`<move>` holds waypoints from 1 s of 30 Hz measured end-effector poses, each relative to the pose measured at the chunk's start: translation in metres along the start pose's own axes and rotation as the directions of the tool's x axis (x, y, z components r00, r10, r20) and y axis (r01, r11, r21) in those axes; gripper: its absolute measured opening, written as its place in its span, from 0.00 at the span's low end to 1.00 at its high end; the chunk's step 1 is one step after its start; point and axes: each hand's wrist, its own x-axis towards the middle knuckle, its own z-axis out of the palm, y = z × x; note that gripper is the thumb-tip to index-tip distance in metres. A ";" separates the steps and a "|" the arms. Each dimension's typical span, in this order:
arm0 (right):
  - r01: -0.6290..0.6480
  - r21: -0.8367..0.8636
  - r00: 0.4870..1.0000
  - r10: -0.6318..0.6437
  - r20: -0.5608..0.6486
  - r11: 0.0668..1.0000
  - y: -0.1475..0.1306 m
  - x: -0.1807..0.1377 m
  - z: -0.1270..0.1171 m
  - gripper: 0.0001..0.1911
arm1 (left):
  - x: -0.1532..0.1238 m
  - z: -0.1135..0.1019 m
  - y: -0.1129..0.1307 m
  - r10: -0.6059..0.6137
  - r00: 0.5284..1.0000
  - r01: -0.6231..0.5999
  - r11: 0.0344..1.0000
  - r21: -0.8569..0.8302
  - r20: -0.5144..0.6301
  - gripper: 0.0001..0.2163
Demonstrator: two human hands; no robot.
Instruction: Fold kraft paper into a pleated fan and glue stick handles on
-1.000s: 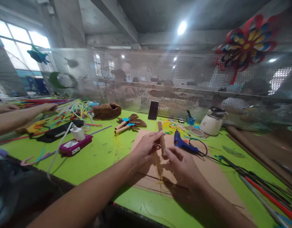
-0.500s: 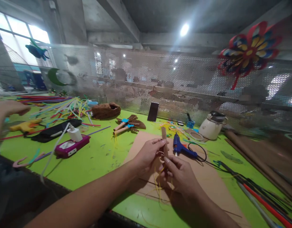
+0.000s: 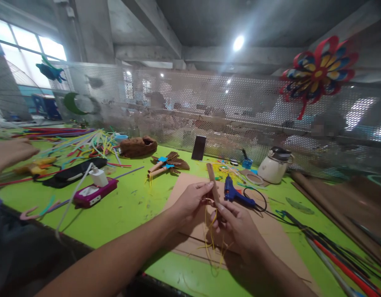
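Note:
Between my two hands is a narrow brown strip (image 3: 213,181), tilted slightly, its upper end sticking up above my fingers. My left hand (image 3: 198,197) pinches it from the left side, thumb on its face. Lower down, my right hand (image 3: 231,216) grips the strip's bottom end. Thin yellow strands (image 3: 209,243) dangle below my fingers; where they are attached is hidden. Under my hands lies a tan cardboard sheet (image 3: 190,181). A blue glue gun (image 3: 236,194) rests just right of the strip.
Two paper rolls with brown leaf shapes (image 3: 168,163) lie behind on the left. A phone (image 3: 198,147) leans at the back. A purple power strip (image 3: 95,193) is at left, a cream kettle (image 3: 273,166) at right. Another person's hand (image 3: 15,152) shows far left.
The brown strip has tilted a little to the left, and both hands have shifted slightly with it. The other person's hand at far left has lowered slightly.

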 end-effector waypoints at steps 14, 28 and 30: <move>0.138 -0.348 0.971 -0.196 -0.138 0.927 -0.001 -0.006 0.001 0.20 | 0.007 -0.007 0.001 -0.004 0.996 -0.009 0.990 -0.142 -0.089 0.09; 0.578 -0.815 0.564 -0.704 0.432 -0.038 -0.002 -0.017 0.007 0.27 | 0.001 -0.006 0.005 -0.016 1.000 0.012 0.961 -0.276 -0.013 0.08; 0.591 -0.805 0.547 -0.707 0.449 -0.053 -0.003 -0.018 0.008 0.29 | -0.001 -0.004 0.007 -0.034 0.999 0.030 0.959 -0.281 -0.007 0.07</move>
